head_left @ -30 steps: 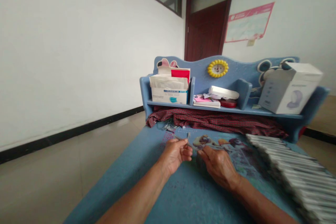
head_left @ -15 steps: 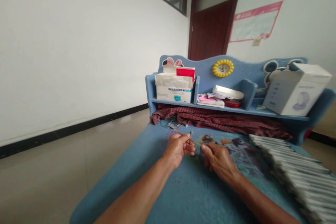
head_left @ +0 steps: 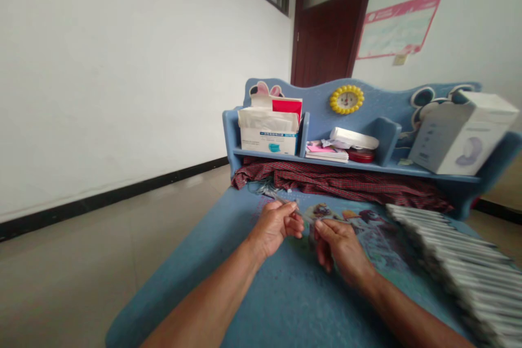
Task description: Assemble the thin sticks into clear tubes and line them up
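My left hand (head_left: 279, 227) is closed in a pinch above the blue desk (head_left: 183, 277). Between its thumb and fingers is a thin greyish strand (head_left: 302, 215), blurred, which runs across the gap to my right hand (head_left: 340, 247). There my thumb and forefinger are pressed together on its other end, the remaining fingers curled below. Whether the strand is a cord or a thin stick, I cannot tell. Just beyond my left hand lies a small tangle of pale green and white strings (head_left: 263, 189).
A row of long grey-white strips (head_left: 460, 266) covers the desk's right side. Behind it lies a red checked cloth (head_left: 346, 182) under the shelf. On the shelf stand a mask box (head_left: 267, 138), papers (head_left: 326, 153), a red tin (head_left: 361, 156) and a white carton (head_left: 460, 136).
The view has tilted down slightly. My right hand has turned a little, its lower fingers now more visible; both hands keep their pinch and stay close together.
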Motion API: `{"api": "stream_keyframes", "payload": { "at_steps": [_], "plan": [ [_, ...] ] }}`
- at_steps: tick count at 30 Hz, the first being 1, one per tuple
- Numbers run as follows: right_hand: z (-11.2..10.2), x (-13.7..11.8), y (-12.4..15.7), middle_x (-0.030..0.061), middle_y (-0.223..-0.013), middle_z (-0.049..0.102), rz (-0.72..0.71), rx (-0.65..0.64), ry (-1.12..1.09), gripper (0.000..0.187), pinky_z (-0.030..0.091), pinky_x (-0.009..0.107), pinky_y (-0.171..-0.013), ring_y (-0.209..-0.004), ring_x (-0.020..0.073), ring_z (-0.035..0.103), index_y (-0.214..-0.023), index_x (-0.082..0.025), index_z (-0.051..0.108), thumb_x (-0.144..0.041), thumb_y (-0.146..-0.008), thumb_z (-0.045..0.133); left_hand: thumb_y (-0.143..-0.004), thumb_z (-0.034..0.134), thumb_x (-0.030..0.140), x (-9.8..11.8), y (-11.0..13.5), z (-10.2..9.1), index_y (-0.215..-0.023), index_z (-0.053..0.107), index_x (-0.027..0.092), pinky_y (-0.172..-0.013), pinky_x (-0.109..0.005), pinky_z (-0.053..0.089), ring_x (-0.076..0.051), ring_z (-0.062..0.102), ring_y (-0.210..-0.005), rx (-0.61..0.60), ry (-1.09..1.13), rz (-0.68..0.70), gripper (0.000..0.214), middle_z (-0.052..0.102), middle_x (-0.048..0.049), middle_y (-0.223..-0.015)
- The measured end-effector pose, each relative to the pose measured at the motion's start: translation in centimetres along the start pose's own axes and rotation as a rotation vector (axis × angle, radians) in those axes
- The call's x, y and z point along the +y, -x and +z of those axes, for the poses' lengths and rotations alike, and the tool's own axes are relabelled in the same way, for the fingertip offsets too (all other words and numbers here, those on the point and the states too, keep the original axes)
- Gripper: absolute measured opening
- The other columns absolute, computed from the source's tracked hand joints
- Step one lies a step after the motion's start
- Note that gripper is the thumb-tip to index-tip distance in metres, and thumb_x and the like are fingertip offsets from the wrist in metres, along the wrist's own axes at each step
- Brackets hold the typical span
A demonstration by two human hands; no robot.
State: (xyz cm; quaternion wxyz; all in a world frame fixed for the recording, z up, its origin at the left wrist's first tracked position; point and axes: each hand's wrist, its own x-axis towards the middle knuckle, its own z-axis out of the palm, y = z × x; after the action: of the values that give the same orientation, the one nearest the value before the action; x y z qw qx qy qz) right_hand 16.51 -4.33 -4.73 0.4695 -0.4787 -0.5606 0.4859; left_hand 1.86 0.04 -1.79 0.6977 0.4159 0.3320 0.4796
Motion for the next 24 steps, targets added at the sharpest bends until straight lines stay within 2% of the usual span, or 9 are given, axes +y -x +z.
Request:
{"api": "stream_keyframes", "payload": {
  "at_steps": [4, 7, 10, 14, 17, 20, 24],
  "plan": [
    [0.7, -0.2, 0.1, -0.0046, -0.028, 0.042, 0.112, -0.053, -0.361, 0.034, 0.021, 0.018, -0.026, -0.021, 0.0079, 0.030, -0.061, -0.018, 0.046, -0.048, -0.077, 0.046, -0.076, 0.055, 0.019, -0.1, 0.1, -0.1, -0.070, 0.050, 0.013, -0.039, -0.023, 0.049, -0.012, 0.057, -0.040, -0.032, -0.011, 0.013, 0.010, 0.061, -0.0027, -0.053],
    [0.8, 0.1, -0.2, -0.0062, -0.028, 0.039, 0.152, -0.096, -0.425, 0.034, 0.023, 0.019, -0.027, -0.021, 0.0080, 0.029, -0.062, -0.018, 0.045, -0.050, -0.077, 0.046, -0.075, 0.057, 0.021, -0.3, 0.0, -0.3, -0.071, 0.050, 0.013, -0.040, -0.023, 0.049, -0.013, 0.058, -0.041, -0.020, -0.034, 0.034, 0.012, 0.062, -0.0031, -0.054],
    [0.3, 0.5, -0.5, -0.0041, -0.035, 0.045, 0.073, -0.029, -0.141, 0.039, 0.026, 0.020, -0.029, -0.025, 0.0094, 0.035, -0.067, -0.018, 0.046, -0.054, -0.080, 0.039, -0.075, 0.056, 0.021, -0.4, -0.3, -0.4, -0.070, 0.051, 0.011, -0.040, -0.023, 0.049, -0.013, 0.058, -0.040, 0.031, -0.044, 0.045, 0.012, 0.061, -0.0034, -0.054],
    [-1.1, 0.6, -0.7, -0.0005, -0.052, 0.052, -0.283, 0.054, 0.443, 0.032, 0.036, 0.022, -0.045, -0.044, 0.0112, 0.049, -0.069, -0.018, 0.049, -0.046, -0.083, 0.041, -0.075, 0.054, 0.019, -0.4, -0.3, -0.3, -0.066, 0.052, 0.010, -0.039, -0.023, 0.048, -0.011, 0.056, -0.038, 0.072, -0.045, 0.037, 0.013, 0.061, -0.0035, -0.052],
    [-1.7, 0.2, -0.5, -0.0002, -0.055, 0.050, -0.416, 0.081, 0.643, 0.027, 0.036, 0.025, -0.051, -0.049, 0.0124, 0.048, -0.068, -0.020, 0.049, -0.038, -0.085, 0.038, -0.076, 0.054, 0.018, -0.2, -0.1, -0.1, -0.065, 0.052, 0.010, -0.039, -0.023, 0.048, -0.011, 0.055, -0.037, 0.074, -0.053, 0.028, 0.014, 0.060, -0.0040, -0.051],
    [-1.5, -0.1, -0.2, 0.0000, -0.051, 0.050, -0.348, 0.051, 0.577, 0.032, 0.037, 0.025, -0.049, -0.046, 0.0123, 0.048, -0.062, -0.020, 0.046, -0.039, -0.086, 0.035, -0.076, 0.054, 0.019, -0.1, -0.1, -0.2, -0.066, 0.052, 0.010, -0.039, -0.023, 0.049, -0.012, 0.056, -0.038, 0.030, -0.045, 0.019, 0.014, 0.061, -0.0044, -0.052],
    [-0.5, -0.1, 0.0, -0.0019, -0.043, 0.051, -0.097, -0.013, 0.219, 0.035, 0.033, 0.022, -0.036, -0.033, 0.0108, 0.045, -0.063, -0.019, 0.046, -0.046, -0.084, 0.037, -0.076, 0.055, 0.020, -0.1, -0.2, -0.5, -0.068, 0.051, 0.011, -0.040, -0.024, 0.049, -0.013, 0.057, -0.040, -0.028, -0.038, 0.020, 0.012, 0.061, -0.0040, -0.054]
  ]
}}
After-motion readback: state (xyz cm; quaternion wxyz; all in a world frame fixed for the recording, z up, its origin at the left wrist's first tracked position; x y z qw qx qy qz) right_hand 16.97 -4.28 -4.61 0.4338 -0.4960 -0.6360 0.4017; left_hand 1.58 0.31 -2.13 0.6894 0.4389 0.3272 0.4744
